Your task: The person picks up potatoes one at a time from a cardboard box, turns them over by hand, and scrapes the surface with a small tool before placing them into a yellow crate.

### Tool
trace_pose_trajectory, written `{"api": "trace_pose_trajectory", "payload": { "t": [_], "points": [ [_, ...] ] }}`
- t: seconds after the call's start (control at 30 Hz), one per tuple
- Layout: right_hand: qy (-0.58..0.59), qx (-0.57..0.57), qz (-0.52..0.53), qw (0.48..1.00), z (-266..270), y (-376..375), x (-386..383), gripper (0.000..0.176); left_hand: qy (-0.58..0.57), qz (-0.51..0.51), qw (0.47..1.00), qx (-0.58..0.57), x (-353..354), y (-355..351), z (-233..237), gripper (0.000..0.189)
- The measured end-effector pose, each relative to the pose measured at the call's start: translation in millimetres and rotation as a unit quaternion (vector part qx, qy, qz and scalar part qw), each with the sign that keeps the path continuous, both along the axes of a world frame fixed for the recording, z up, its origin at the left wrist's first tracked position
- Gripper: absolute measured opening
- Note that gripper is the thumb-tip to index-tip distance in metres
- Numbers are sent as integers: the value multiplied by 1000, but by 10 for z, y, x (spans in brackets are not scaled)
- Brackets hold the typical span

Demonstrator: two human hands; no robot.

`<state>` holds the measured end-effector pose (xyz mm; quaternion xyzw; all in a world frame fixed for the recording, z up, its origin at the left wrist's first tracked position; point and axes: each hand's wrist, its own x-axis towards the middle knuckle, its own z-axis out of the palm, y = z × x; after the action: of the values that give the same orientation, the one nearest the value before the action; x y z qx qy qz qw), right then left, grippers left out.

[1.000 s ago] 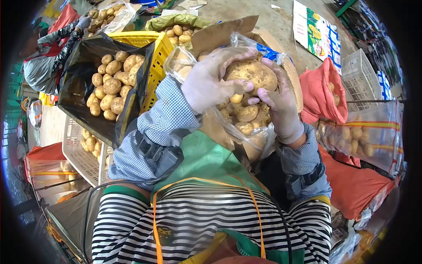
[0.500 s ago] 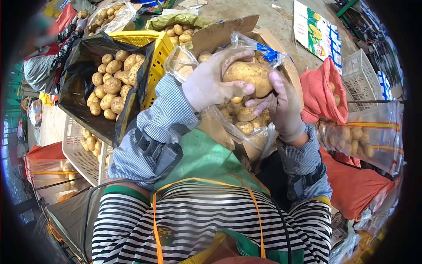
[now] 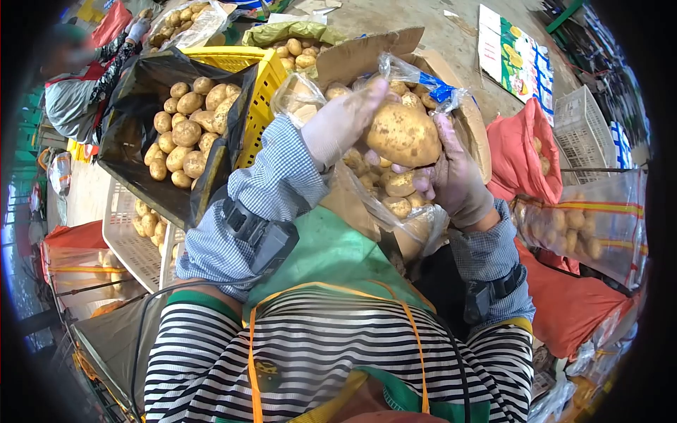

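A large potato (image 3: 403, 134), brown with dirt specks, is held between my two gloved hands above a cardboard box (image 3: 478, 130). My left hand (image 3: 342, 123) grips its left side, fingers along the upper edge and thumb low. From the right and below, my right hand (image 3: 460, 176) is wrapped round it, its fingertips partly under the potato. Beneath them, more potatoes (image 3: 400, 185) lie in the box, which has a clear plastic liner (image 3: 423, 229) bunched at the near side.
To the left, a yellow crate (image 3: 264, 88) with a black liner (image 3: 127, 158) holds potatoes. Behind stands a green sack (image 3: 293, 32) of potatoes. A red sack (image 3: 522, 151) and a white crate (image 3: 582, 127) are at right. Another person (image 3: 74, 92) works at far left.
The potato has turned between my hands, showing a broader face. My left hand's fingers have shifted from over its top to its left side. My right hand still grips it.
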<state>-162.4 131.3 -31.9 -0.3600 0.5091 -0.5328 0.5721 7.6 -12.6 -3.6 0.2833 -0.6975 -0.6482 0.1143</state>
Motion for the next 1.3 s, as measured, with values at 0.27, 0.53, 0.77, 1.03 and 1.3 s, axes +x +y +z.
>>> {"api": "trace_pose_trajectory", "payload": {
  "t": [0.27,0.53,0.77,1.03,1.3],
  "points": [
    [-225,72,-33,971,69,-78,32,58,58,12,998,-30,-13,-52,-150,59],
    [-452,90,109,881,-167,-71,-164,59,105,19,989,103,40,-20,0,58],
    [-380,108,17,919,91,-88,54,60,-43,67,994,70,29,18,87,55],
    [-339,163,-3,927,-6,-86,72,65,62,114,990,-58,-8,55,-120,52],
    [-517,138,124,836,-165,-88,-31,75,160,-46,979,115,-79,189,-3,50]
  ]
}}
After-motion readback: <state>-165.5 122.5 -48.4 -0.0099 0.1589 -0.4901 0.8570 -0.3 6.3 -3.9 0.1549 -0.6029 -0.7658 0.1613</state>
